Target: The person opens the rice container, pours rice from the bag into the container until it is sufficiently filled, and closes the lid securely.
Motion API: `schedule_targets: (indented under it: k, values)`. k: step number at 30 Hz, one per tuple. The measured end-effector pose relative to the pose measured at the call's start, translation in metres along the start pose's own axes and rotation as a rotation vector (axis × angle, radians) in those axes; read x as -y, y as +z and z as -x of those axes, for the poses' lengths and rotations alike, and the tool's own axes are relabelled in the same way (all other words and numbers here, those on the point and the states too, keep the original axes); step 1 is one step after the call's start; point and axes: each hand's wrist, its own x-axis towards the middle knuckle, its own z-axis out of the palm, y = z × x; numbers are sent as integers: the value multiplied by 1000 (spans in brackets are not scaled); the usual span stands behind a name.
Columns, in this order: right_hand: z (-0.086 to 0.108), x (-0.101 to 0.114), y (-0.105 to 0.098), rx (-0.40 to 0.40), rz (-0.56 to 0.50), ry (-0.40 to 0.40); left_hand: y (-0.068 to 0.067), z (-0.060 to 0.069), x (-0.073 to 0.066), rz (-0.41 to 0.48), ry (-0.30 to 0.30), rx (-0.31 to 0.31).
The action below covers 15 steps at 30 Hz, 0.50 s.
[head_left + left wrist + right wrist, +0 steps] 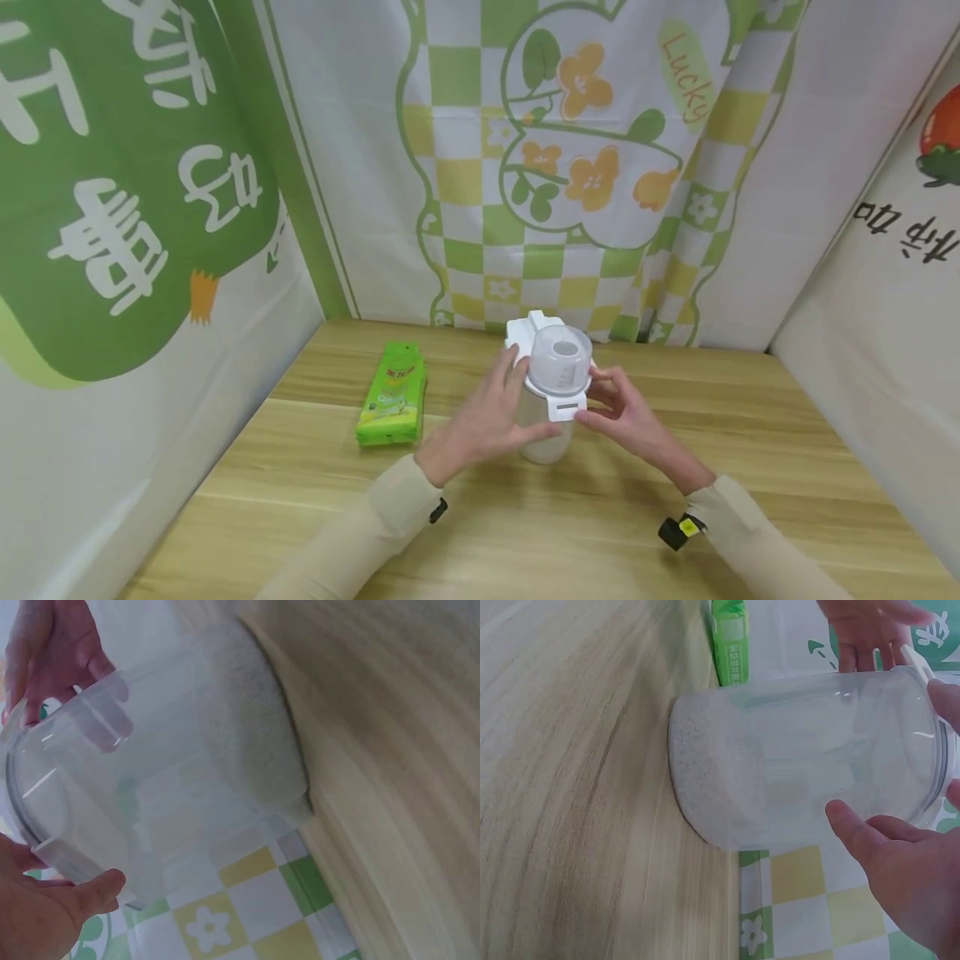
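Observation:
A clear plastic storage jar (pixel 545 446) stands upright on the wooden table, with white grains (pixel 709 761) covering its bottom. Its white lid (pixel 522 332) carries a clear, cup-like cap (pixel 560 362) with markings on it. My left hand (pixel 480 417) holds the lid's left side, fingers at the edge and thumb stretched across the front. On the opposite side my right hand (pixel 632 418) grips the lid, its thumb by the front tab (pixel 566 408) and its fingers along the side. Part of the jar's body is hidden behind the left thumb in the head view.
To the left of the jar lies a bright green packet (pixel 393 392) on the table (pixel 300 500). A green and white checked curtain (pixel 562 167) hangs behind the table's back edge. Printed cloth walls rise at the left and right.

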Motion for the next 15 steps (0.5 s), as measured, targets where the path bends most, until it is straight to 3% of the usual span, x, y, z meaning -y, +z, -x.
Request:
schedule_targets:
  k: [8,15]
  values:
    - [1,-2,2,-24,-8,-4,16,0,-3,125,-62,-65]
    - [1,-2,3,-41,-3,17,20,-2,-2,170,-42,-106]
